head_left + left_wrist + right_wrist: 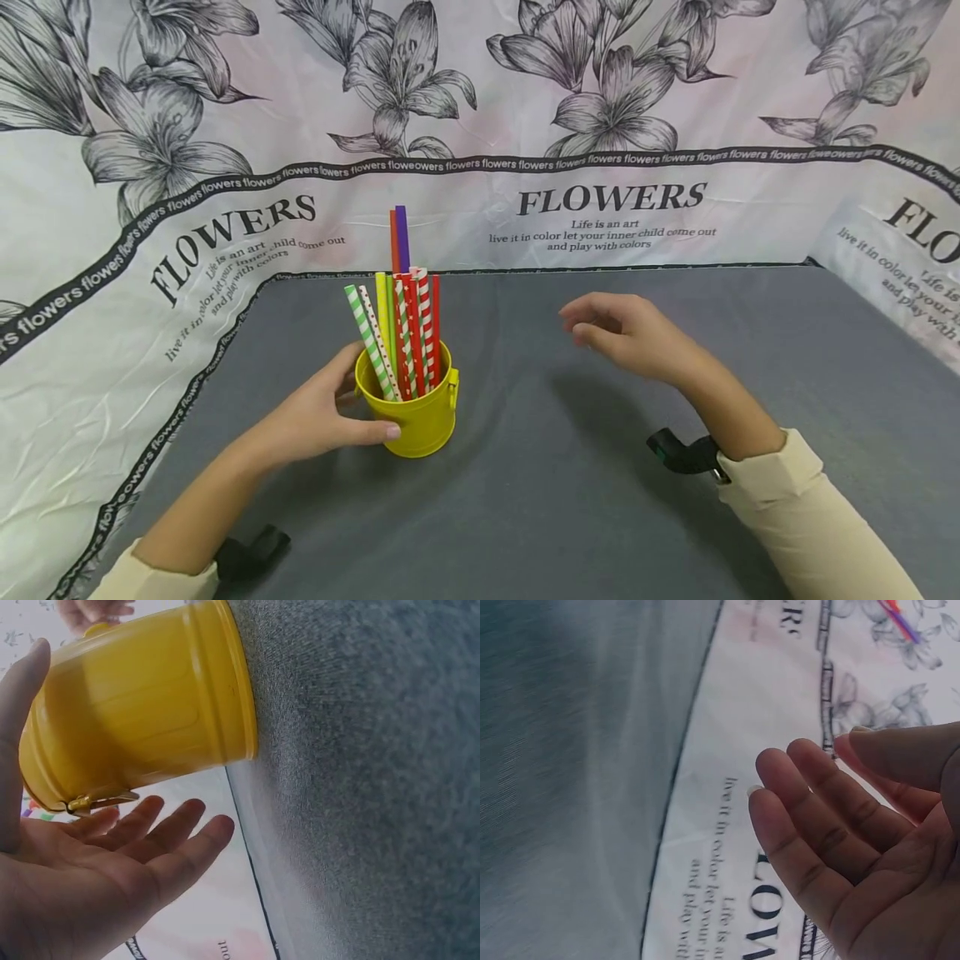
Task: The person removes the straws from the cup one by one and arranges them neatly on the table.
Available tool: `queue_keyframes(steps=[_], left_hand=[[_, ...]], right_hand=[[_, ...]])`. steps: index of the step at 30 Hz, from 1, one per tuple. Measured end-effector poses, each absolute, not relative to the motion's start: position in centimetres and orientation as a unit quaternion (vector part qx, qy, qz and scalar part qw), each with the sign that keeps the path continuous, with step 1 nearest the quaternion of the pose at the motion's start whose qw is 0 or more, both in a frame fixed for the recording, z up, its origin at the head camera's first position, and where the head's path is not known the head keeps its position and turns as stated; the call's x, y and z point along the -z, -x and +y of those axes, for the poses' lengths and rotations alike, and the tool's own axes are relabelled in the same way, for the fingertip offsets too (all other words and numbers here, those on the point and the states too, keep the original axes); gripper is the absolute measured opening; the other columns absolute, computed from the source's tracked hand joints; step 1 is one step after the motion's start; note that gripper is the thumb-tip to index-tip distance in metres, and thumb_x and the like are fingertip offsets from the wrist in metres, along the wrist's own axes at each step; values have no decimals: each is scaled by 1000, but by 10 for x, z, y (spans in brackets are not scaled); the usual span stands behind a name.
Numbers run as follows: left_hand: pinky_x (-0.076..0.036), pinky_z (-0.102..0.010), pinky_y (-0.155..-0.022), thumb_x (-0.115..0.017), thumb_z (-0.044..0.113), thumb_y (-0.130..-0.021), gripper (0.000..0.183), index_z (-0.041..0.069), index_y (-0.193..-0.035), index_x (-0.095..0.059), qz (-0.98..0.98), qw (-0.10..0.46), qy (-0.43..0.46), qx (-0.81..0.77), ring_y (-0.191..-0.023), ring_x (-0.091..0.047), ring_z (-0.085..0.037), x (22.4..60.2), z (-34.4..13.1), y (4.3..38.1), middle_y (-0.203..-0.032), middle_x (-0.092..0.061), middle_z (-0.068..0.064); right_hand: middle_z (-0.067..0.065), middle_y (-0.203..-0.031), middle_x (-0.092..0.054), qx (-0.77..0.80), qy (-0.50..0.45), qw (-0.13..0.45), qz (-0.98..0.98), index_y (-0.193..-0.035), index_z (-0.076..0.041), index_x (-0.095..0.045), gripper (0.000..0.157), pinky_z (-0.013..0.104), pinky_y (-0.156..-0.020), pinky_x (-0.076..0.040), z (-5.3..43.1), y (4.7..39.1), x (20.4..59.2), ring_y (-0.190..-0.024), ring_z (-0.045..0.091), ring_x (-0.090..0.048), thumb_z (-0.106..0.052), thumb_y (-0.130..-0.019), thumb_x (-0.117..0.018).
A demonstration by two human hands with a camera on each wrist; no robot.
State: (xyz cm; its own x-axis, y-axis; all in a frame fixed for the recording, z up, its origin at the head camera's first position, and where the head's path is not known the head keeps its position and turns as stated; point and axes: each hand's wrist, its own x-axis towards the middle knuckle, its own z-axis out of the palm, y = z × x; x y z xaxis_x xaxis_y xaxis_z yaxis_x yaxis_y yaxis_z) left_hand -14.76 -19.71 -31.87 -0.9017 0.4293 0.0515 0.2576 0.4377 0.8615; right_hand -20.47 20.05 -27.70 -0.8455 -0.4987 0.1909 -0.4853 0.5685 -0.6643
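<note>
Smooth round yellow bucket [422, 423], striped straws [427, 325]; left hand [318, 417] loosely spread round its nine o'clock, right hand [628, 335] relaxed, empty toward three.

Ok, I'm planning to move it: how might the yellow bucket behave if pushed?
The yellow bucket might tip if pushed high, since the straws stand well above it. It looks smooth and glossy, so could be slippery.

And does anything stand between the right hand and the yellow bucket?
Nothing visible: the head view shows only gray tabletop between the right hand and yellow bucket; the left hand is at the bucket's opposite side.
</note>
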Motion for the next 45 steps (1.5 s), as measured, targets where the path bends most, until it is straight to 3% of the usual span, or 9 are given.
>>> queue_keyframes(steps=[5, 12, 16, 30, 41, 45], left_hand=[[-39, -61, -105, -86, 29, -80, 97, 18, -155, -25, 839, 85, -204, -498, -134, -44, -38, 320, -196, 148, -147, -44, -8], [-44, -52, -103, -88, 28, -79, 96, 18, -153, -27, 835, 86, -195, -507, -127, -51, -32, 319, -191, 154, -143, -49, -7], [-48, -48, -99, -88, 25, -78, 95, 18, -151, -29, 828, 89, -198, -518, -119, -57, -29, 319, -189, 156, -137, -54, -7], [-49, -44, -99, -90, 16, -76, 98, 22, -152, -27, 785, 86, -231, -569, -117, -58, -27, 323, -182, 160, -136, -54, -6], [-49, -44, -99, -89, 16, -76, 100, 26, -153, -25, 784, 85, -224, -573, -119, -57, -28, 323, -182, 159, -138, -52, -4], [-49, -43, -99, -88, 16, -78, 98, 27, -152, -26, 780, 86, -230, -576, -119, -56, -27, 326, -180, 159, -138, -52, -3]], right_hand=[[6, -107, -71, 383, 285, 8, 879, -124, -6, -67, 24, 39, -81, -54, 188, 211, 267, -95, 18, -67, -10, -101, -60], [10, -109, -72, 407, 307, 13, 860, -123, -3, -67, 24, 38, -81, -55, 167, 219, 263, -96, 29, -70, -9, -100, -61], [10, -106, -72, 427, 320, 17, 845, -120, -2, -68, 23, 39, -80, -56, 147, 225, 263, -92, 25, -70, -9, -99, -64], [10, -105, -72, 506, 308, 83, 801, -114, -2, -70, 19, 38, -78, -59, 74, 241, 270, -91, 31, -71, -11, -98, -66], [8, -101, -71, 504, 321, 123, 792, -116, -4, -69, 22, 50, -82, -56, 69, 241, 276, -90, 36, -66, -16, -99, -66], [7, -102, -71, 499, 325, 134, 792, -118, -7, -69, 24, 45, -82, -57, 69, 240, 275, -92, 36, -66, -20, -98, -68]])
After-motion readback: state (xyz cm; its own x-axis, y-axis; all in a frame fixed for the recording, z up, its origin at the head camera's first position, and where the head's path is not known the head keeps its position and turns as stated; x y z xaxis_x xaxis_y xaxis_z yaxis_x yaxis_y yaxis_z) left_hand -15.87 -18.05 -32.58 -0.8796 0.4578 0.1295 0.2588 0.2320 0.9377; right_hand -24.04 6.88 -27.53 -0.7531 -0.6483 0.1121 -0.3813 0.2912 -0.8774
